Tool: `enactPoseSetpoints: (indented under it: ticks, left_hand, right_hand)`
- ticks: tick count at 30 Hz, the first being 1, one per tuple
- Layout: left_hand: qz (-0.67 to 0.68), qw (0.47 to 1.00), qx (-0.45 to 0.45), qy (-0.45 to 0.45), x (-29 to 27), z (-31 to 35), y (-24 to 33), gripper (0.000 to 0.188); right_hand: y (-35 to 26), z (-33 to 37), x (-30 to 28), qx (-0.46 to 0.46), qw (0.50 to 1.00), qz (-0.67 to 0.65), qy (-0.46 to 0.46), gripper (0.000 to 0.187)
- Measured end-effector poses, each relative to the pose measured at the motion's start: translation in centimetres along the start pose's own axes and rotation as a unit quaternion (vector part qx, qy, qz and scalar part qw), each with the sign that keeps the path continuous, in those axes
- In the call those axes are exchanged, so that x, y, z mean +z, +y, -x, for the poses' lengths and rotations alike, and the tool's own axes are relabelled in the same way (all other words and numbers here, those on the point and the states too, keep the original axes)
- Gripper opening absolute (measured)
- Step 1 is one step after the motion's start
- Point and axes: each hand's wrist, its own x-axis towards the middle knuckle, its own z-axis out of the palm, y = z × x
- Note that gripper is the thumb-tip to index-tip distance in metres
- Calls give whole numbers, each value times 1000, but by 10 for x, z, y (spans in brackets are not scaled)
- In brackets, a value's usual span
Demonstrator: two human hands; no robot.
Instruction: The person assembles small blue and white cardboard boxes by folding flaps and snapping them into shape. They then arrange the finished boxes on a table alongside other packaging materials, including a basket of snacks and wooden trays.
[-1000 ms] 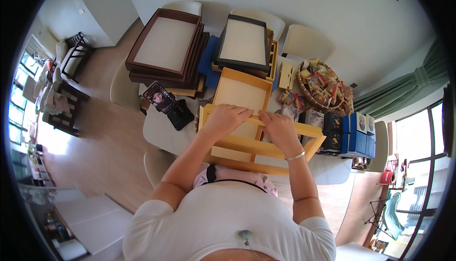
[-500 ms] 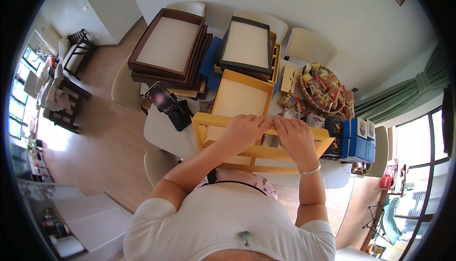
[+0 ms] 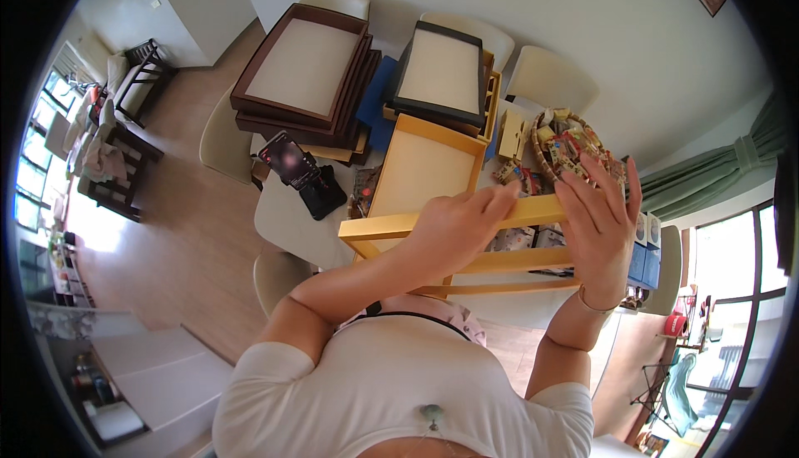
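In front of my chest stands a yellow wooden frame [image 3: 379, 228] with several long bars and open gaps between them. My left hand [image 3: 462, 226] is closed over its top bar, fingers curled round the edge. My right hand [image 3: 601, 229] is at the frame's right end, its fingers stretched up and spread, the palm side against the bar; its thumb is hidden. Just beyond the frame lies a shallow yellow tray [image 3: 427, 162] with a pale base.
A stack of dark brown trays [image 3: 304, 67] and a black-rimmed tray [image 3: 441, 73] lie at the back of the white table [image 3: 287, 226]. A phone on a stand [image 3: 304, 176] is at left, a basket of small packets [image 3: 574, 137] at right, near blue boxes [image 3: 645, 265]. Chairs surround the table.
My right hand has slid right along the top bar to the frame's end and its fingers have spread. My left hand has moved slightly right, still gripping the bar.
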Motion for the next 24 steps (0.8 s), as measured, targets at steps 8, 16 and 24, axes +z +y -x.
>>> enactPoseSetpoints:
  ticks: [8, 16, 24]
  left_hand:
    - [209, 967, -130, 63, -4, -6, -15, 35]
    - [400, 869, -290, 31, 49, 32, -58, 39]
    - [382, 876, -294, 5, 47, 35, -66, 42]
  right_hand:
    - [8, -8, 6, 116, 966, -72, 220, 59]
    - [27, -4, 64, 88, 993, -69, 48, 56]
    - [4, -32, 96, 63, 984, -159, 48, 58]
